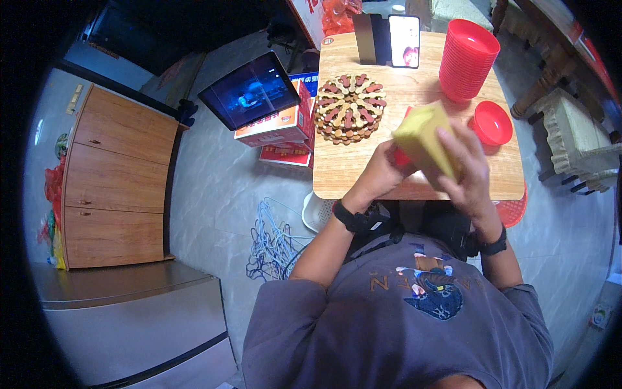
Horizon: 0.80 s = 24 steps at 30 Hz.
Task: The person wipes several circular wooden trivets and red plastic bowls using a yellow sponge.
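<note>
Over the near part of a wooden tabletop (340, 175), my right hand (464, 165) grips a blurred yellow block-like object (425, 133), perhaps a sponge or cloth. My left hand (386, 167) holds a red plastic item (402, 156), probably a bowl, mostly hidden behind the yellow object and my fingers. Beyond my right hand stands a tall stack of red plastic bowls (466, 63), with a lower red bowl (492, 125) nearer me. Several flower-patterned wooden trivets (349, 107) lie stacked left of my hands.
A lit phone (404, 41) stands upright at the far edge. Left of the table, a tablet (250, 91) rests on cardboard boxes (282, 127). Hangers (274, 243) lie on the floor, with a white basket (316, 214) and a red basket (515, 206) below the table.
</note>
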Each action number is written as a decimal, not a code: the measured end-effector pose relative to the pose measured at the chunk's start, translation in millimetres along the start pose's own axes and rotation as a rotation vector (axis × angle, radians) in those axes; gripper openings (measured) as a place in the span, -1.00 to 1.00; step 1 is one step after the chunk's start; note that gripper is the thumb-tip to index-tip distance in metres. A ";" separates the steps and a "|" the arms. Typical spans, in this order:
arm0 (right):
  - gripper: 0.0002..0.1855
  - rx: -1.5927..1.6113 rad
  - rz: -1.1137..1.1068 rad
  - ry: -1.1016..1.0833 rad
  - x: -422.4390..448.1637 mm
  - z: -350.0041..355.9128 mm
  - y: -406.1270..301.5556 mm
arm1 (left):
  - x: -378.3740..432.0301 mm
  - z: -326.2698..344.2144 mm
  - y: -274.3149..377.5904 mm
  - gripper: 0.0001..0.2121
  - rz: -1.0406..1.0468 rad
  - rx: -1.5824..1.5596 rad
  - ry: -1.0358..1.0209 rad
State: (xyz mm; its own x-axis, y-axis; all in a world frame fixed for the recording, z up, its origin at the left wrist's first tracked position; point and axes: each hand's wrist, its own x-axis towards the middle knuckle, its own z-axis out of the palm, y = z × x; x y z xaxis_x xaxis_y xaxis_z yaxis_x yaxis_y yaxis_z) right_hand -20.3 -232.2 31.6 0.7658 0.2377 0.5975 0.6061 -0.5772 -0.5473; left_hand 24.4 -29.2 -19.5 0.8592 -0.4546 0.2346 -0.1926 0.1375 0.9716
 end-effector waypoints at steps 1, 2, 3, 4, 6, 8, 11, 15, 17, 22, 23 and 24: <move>-0.20 -0.034 -0.021 -0.049 -3.8 2.8 -7.6 | 0.0 0.5 0.2 -0.69 -0.001 -0.031 -0.003; -0.20 -0.051 -0.032 -0.031 -5.0 3.2 -6.3 | -0.5 1.6 1.1 -0.69 -0.004 -0.064 -0.006; -0.20 -0.067 -0.041 -0.012 -5.8 3.3 -3.8 | -1.0 2.7 3.1 -0.69 -0.007 -0.095 -0.008; -0.22 -0.040 0.001 0.051 -2.2 2.6 1.0 | -1.7 3.7 5.1 -0.69 -0.048 -0.077 -0.045; -0.27 0.003 0.066 0.146 8.4 -0.7 14.0 | -4.3 5.0 7.8 -0.68 -0.088 -0.039 -0.074; -0.29 0.097 0.121 0.178 15.8 0.9 16.2 | -6.0 4.5 10.0 -0.66 -0.107 -0.012 -0.077; -0.28 0.101 0.071 0.175 13.3 2.8 11.0 | -5.4 2.4 12.3 -0.64 -0.104 -0.009 -0.071; -0.26 0.110 0.081 0.124 11.1 1.9 5.6 | -6.0 0.7 23.1 -0.61 -0.119 -0.020 -0.078; -0.25 0.083 0.085 0.137 11.1 1.1 9.9 | -5.5 -0.1 23.4 -0.59 -0.124 -0.041 -0.077; -0.19 0.069 -0.039 0.012 4.3 2.8 -5.0 | 0.0 -1.3 6.9 -0.57 -0.053 -0.290 0.041; -0.18 0.049 -0.054 -0.034 0.0 6.5 -9.3 | 0.3 -1.6 9.4 -0.58 -0.062 -0.529 0.048; -0.18 -0.013 -0.075 -0.047 -0.4 5.8 -8.7 | 0.1 -4.4 13.9 -0.64 -0.057 -0.570 0.025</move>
State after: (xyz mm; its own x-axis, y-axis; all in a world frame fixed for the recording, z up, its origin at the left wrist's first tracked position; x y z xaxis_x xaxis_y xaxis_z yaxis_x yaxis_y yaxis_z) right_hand -24.6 -222.8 32.7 0.7279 0.3169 0.6080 0.6595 -0.5662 -0.4944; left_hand 23.8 -23.5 -6.1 0.8729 -0.4554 0.1750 0.1345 0.5695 0.8109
